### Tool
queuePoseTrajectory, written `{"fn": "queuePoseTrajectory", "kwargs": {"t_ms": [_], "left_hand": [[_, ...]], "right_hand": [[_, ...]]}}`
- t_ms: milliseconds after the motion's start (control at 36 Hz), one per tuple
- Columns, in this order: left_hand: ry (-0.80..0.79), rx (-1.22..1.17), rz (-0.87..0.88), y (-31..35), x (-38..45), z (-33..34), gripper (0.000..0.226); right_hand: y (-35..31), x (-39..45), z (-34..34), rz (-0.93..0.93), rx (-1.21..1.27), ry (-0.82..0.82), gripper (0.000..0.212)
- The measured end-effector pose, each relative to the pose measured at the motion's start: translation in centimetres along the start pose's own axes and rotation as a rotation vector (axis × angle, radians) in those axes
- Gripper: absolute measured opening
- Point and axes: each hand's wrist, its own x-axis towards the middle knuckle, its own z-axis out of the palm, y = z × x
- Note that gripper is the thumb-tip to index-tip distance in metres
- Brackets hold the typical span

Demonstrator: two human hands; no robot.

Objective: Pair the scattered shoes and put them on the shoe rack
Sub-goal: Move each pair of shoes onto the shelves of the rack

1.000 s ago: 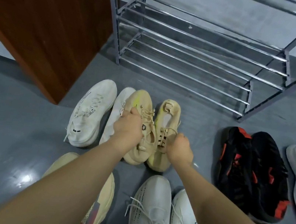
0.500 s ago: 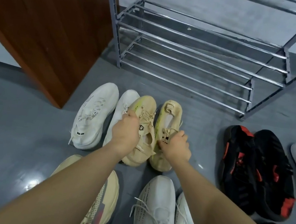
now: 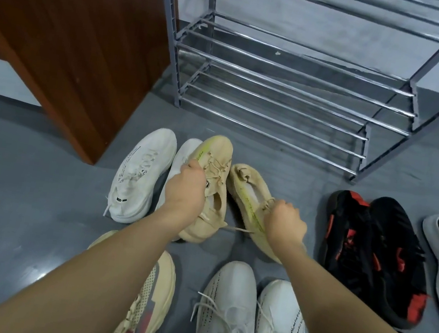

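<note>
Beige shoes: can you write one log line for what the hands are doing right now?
left hand: grips beige shoe | right hand: grips other beige shoe | shoe rack: no shoes visible | step: picking up pair

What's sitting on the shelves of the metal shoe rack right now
No shoes show on the shoe rack: its two lower tiers are bare chrome bars with grey floor visible through them. The top tier is cut off by the frame's edge, so whatever is there cannot be seen.

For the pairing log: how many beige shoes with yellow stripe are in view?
2. One beige shoe is gripped by the left hand; the other beige shoe is gripped by the right hand, lying beside it, toe pointing opposite.
</note>
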Motion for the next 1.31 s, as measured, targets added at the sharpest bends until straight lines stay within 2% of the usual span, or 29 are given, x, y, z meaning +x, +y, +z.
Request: {"fn": "queuePoseTrajectory", "kwargs": {"t_ms": [167, 333, 389, 444, 556, 639, 694, 833, 944, 1139, 1306], "left_hand": [[0.052, -0.012, 0.034, 1.3, -0.6, -1.6, 0.039], [0.096, 0.007, 0.086, 2.6, -1.0, -3.0, 0.035], [0.115, 0.008, 0.097, 3.0, -1.1, -3.3, 0.035], [0.129, 0.004, 0.104, 3.3, -0.9, -3.7, 0.038], [0.160, -0.007, 0.097, 3.7, -0.5, -4.3, 0.044], [0.159, -0.013, 0.110, 4.2, -0.5, -4.6, 0.043], [0.143, -0.025, 0.111, 4.5, -0.6, -4.4, 0.041], [0.069, -0.127, 0.106, 4.9, -1.0, -3.0, 0.029], [-0.002, -0.158, 0.098, 5.1, -1.2, -1.4, 0.031], [-0.078, -0.272, 0.019, 5.3, -1.0, 2.2, 0.036], [-0.084, -0.318, 0.008, 5.0, -0.2, 3.9, 0.039]], "right_hand": [[0.8, -0.5, -3.1, -0.147, -0.210, 0.105, 0.028], [1.5, -1.0, -5.5, -0.265, -0.342, 0.266, 0.023], [2.0, -1.2, -6.3, -0.264, -0.347, 0.346, 0.024], [2.6, -1.3, -6.9, -0.283, -0.298, 0.313, 0.021], [3.5, -1.1, -8.7, -0.302, -0.245, 0.391, 0.031], [4.3, -1.1, -9.3, -0.339, -0.162, 0.363, 0.036], [4.6, -0.9, -9.2, -0.390, -0.131, 0.350, 0.031], [4.6, -1.0, -8.2, -0.473, -0.030, 0.199, 0.022], [4.1, -0.8, -7.0, -0.483, -0.091, 0.086, 0.026], [3.4, 0.7, -4.0, -0.423, -0.081, 0.030, 0.030], [3.4, 1.3, -1.4, -0.287, 0.042, -0.117, 0.027]]}}
